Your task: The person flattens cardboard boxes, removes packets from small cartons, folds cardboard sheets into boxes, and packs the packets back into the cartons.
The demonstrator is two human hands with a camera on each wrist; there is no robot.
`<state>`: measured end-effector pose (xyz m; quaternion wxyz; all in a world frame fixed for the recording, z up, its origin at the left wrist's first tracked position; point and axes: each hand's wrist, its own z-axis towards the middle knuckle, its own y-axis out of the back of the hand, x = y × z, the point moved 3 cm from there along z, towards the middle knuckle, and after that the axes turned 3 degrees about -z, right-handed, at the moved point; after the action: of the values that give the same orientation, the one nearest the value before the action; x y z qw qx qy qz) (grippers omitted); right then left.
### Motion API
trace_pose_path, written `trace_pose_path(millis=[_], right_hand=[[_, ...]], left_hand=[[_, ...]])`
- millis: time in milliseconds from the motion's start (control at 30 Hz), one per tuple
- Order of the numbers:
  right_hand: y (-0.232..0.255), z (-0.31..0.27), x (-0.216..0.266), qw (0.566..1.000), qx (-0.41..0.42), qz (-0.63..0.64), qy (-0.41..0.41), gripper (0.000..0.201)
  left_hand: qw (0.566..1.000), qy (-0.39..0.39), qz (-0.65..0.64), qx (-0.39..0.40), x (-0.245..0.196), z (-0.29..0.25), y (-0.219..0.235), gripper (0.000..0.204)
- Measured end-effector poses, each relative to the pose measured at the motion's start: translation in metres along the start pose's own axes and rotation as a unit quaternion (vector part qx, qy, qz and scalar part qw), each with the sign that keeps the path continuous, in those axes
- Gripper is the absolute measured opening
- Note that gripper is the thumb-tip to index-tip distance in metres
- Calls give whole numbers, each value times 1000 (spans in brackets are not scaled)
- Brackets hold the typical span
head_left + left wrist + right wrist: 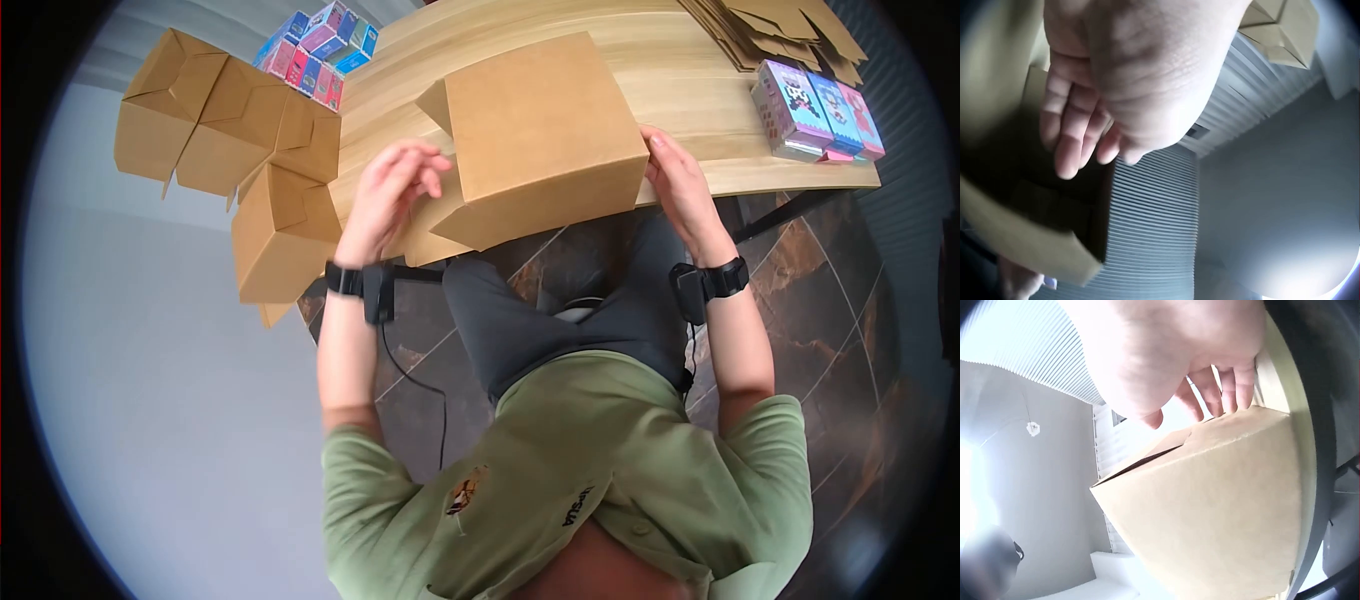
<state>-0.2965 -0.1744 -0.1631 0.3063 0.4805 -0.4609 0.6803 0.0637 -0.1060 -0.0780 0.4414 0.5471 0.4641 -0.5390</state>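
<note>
A brown cardboard box lies on its side at the front of the table. Its left end stands open with flaps sticking out, and the left wrist view looks into its dark inside. My left hand is beside that open end, fingers loosely bent, holding nothing. On the opposite side, my right hand has its fingertips at the box's right end. In the right wrist view those fingers are fairly straight against the end panel, where a slit shows between folded flaps.
Several brown boxes stand joined in a row at the left. Small colourful boxes are stacked behind them, with more small printed boxes at the right. Flattened cardboard lies at the back right of the wooden table.
</note>
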Motion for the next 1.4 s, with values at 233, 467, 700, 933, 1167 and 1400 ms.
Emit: trace_pose_path(millis=[233,467,700,933,1167,1400], right_hand=[[15,7,-8,994,-20,108,-23,44],[7,3,5,995,-13,76,-60,49],[1,13,12,978,25,132,-159,55],[44,13,7,974,-202,97,-24,38],[14,-23,64,851,-298,-311,301,31],[-57,-35,81,656,-53,-605,449,47]], left_hand=[[967,192,163,49,33,75,-52,40],[967,121,213,73,62,84,-90,39],[965,96,232,81,62,84,-95,38],[963,67,249,76,69,84,-105,38],[960,46,269,70,83,111,-114,37],[983,50,148,102,79,106,-75,37]])
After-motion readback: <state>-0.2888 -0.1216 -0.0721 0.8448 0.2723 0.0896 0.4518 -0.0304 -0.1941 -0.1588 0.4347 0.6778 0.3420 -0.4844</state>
